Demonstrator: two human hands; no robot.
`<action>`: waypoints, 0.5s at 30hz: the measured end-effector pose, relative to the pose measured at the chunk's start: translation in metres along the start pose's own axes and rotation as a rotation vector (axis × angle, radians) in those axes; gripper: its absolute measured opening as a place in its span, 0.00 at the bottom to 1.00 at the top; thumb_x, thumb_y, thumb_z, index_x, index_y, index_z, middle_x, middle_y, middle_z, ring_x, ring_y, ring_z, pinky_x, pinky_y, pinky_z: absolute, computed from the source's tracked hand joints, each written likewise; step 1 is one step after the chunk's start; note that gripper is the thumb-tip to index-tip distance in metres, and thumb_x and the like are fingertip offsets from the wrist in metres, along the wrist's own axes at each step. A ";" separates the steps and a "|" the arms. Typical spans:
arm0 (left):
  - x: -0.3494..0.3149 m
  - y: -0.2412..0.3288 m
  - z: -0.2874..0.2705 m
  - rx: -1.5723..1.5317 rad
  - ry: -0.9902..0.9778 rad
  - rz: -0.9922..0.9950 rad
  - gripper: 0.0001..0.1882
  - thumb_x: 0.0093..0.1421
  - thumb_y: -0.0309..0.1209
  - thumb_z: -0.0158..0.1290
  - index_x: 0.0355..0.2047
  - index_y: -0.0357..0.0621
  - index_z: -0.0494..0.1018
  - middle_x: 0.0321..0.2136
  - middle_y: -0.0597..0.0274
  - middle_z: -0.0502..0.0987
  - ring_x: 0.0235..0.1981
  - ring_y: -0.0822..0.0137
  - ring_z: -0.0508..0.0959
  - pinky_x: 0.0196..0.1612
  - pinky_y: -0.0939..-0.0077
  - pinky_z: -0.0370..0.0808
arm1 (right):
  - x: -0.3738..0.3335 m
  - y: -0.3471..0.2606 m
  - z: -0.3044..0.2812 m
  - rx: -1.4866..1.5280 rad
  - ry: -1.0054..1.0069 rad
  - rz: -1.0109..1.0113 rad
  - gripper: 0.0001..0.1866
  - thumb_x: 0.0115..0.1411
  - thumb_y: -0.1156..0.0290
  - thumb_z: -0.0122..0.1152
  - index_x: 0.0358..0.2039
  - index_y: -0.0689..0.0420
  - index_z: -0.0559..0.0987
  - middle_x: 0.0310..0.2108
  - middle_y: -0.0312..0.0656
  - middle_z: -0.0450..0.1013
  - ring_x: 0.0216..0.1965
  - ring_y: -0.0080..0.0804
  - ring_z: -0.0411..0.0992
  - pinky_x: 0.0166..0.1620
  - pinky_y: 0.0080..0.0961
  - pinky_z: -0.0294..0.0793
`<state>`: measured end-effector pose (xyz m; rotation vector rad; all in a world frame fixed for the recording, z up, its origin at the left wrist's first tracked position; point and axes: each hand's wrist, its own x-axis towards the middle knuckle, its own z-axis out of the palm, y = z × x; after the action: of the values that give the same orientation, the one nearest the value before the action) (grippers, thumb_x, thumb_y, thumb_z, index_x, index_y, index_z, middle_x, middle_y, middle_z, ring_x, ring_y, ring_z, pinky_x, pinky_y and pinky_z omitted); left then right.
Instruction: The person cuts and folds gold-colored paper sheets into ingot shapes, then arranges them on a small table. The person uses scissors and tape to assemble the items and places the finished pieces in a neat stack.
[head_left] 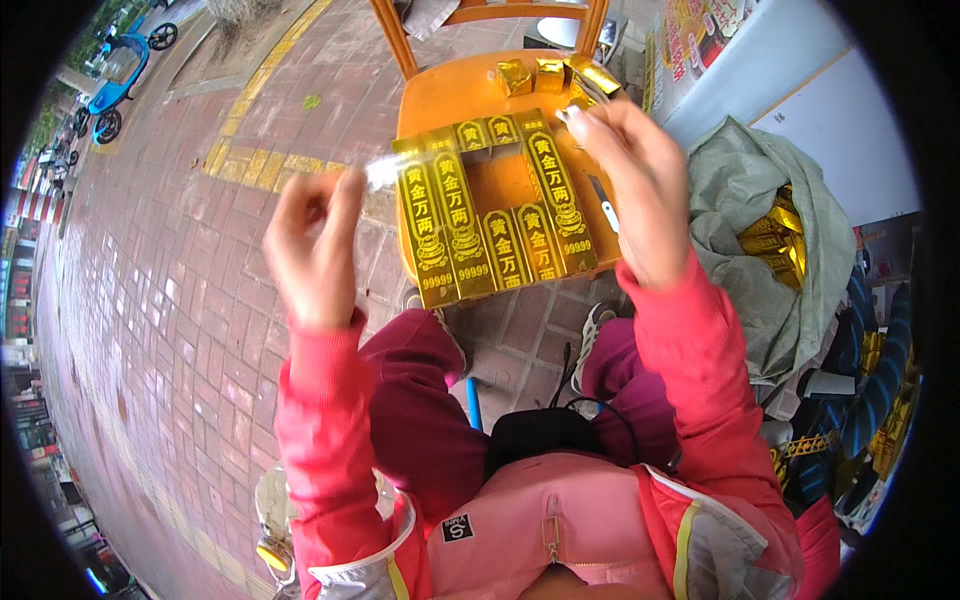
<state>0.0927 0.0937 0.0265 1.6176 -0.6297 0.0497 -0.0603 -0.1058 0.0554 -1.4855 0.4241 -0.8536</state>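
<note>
A strip of clear tape [383,172] glints at the fingertips of my left hand [315,245], which is closed in a pinch on it. Faintly, the strip runs across toward my right hand [640,185], whose thumb and forefinger are pinched on its whitish other end. Below the tape lies a square frame of joined gold paper boxes [430,215] with dark printing and an opening in its middle. It rests on the seat of an orange wooden chair [425,112]. Beside the frame, near my right wrist, is a white-handled knife [609,214], partly hidden.
Several small gold blocks [515,77] sit at the seat's back. To the right, a grey-green sack [725,220] holds gold packets [778,240], near a white panel [840,140]. Brick paving [190,300] stretches left, with a blue scooter [118,75] parked far off.
</note>
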 end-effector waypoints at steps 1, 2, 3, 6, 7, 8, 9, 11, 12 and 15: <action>0.019 -0.024 0.012 0.020 -0.056 -0.017 0.07 0.58 0.27 0.58 0.27 0.37 0.74 0.21 0.71 0.71 0.24 0.82 0.65 0.30 0.85 0.64 | 0.019 0.024 0.004 -0.037 0.045 -0.043 0.08 0.58 0.71 0.62 0.28 0.63 0.77 0.23 0.27 0.70 0.25 0.10 0.63 0.29 0.12 0.63; 0.034 -0.047 0.023 0.110 -0.086 -0.027 0.09 0.56 0.31 0.59 0.26 0.37 0.75 0.21 0.65 0.73 0.23 0.76 0.69 0.30 0.80 0.68 | 0.036 0.049 0.006 -0.178 0.128 0.016 0.09 0.57 0.71 0.63 0.27 0.64 0.77 0.20 0.28 0.70 0.23 0.11 0.64 0.26 0.14 0.63; 0.051 -0.070 0.034 0.368 -0.110 0.031 0.13 0.53 0.36 0.60 0.26 0.37 0.77 0.23 0.56 0.75 0.25 0.65 0.74 0.32 0.72 0.71 | 0.050 0.076 0.007 -0.288 0.173 -0.005 0.10 0.55 0.68 0.64 0.26 0.62 0.78 0.19 0.31 0.72 0.21 0.14 0.66 0.26 0.17 0.66; 0.072 -0.124 0.059 0.707 -0.082 0.056 0.17 0.51 0.42 0.61 0.28 0.38 0.80 0.26 0.48 0.78 0.31 0.57 0.79 0.37 0.67 0.74 | 0.077 0.134 -0.002 -0.674 0.174 0.003 0.12 0.53 0.62 0.64 0.26 0.59 0.80 0.21 0.41 0.76 0.24 0.33 0.74 0.31 0.29 0.72; 0.076 -0.136 0.063 0.605 -0.149 -0.137 0.16 0.50 0.45 0.60 0.30 0.47 0.80 0.40 0.47 0.72 0.46 0.46 0.69 0.49 0.55 0.68 | 0.081 0.147 -0.003 -0.766 0.169 -0.055 0.12 0.53 0.61 0.63 0.27 0.58 0.80 0.22 0.43 0.77 0.26 0.38 0.76 0.32 0.32 0.73; 0.078 -0.145 0.068 0.631 -0.141 -0.152 0.16 0.49 0.46 0.59 0.30 0.47 0.80 0.40 0.47 0.72 0.45 0.46 0.69 0.50 0.55 0.68 | 0.086 0.155 -0.003 -0.822 0.169 0.022 0.13 0.53 0.60 0.63 0.27 0.58 0.80 0.22 0.42 0.76 0.26 0.36 0.75 0.32 0.31 0.72; 0.078 -0.152 0.073 0.658 -0.128 -0.165 0.16 0.49 0.46 0.59 0.30 0.47 0.80 0.41 0.47 0.71 0.45 0.46 0.70 0.51 0.55 0.68 | 0.089 0.159 -0.003 -0.858 0.159 0.033 0.14 0.53 0.59 0.63 0.27 0.58 0.80 0.22 0.42 0.76 0.25 0.34 0.75 0.31 0.30 0.72; 0.076 -0.160 0.079 0.708 -0.070 -0.098 0.17 0.49 0.46 0.60 0.29 0.44 0.81 0.34 0.45 0.76 0.41 0.48 0.74 0.47 0.58 0.71 | 0.092 0.162 -0.001 -0.912 0.151 0.046 0.14 0.53 0.58 0.63 0.27 0.57 0.80 0.23 0.43 0.76 0.27 0.36 0.75 0.33 0.33 0.72; 0.076 -0.163 0.080 0.735 -0.039 -0.063 0.18 0.49 0.45 0.61 0.29 0.43 0.81 0.30 0.45 0.78 0.39 0.50 0.76 0.44 0.60 0.73 | 0.093 0.162 0.000 -0.930 0.156 0.045 0.14 0.53 0.58 0.62 0.27 0.56 0.81 0.24 0.44 0.77 0.29 0.39 0.76 0.36 0.36 0.72; 0.080 -0.169 0.081 0.718 -0.077 -0.071 0.18 0.49 0.45 0.61 0.30 0.43 0.82 0.31 0.44 0.78 0.39 0.49 0.76 0.45 0.60 0.73 | 0.098 0.164 0.001 -0.990 0.156 0.059 0.14 0.51 0.57 0.61 0.26 0.54 0.82 0.26 0.45 0.78 0.33 0.45 0.76 0.40 0.41 0.72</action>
<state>0.2048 -0.0092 -0.1093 2.3419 -0.6512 0.1775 0.0431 -0.1955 -0.0782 -2.2869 1.1077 -0.7370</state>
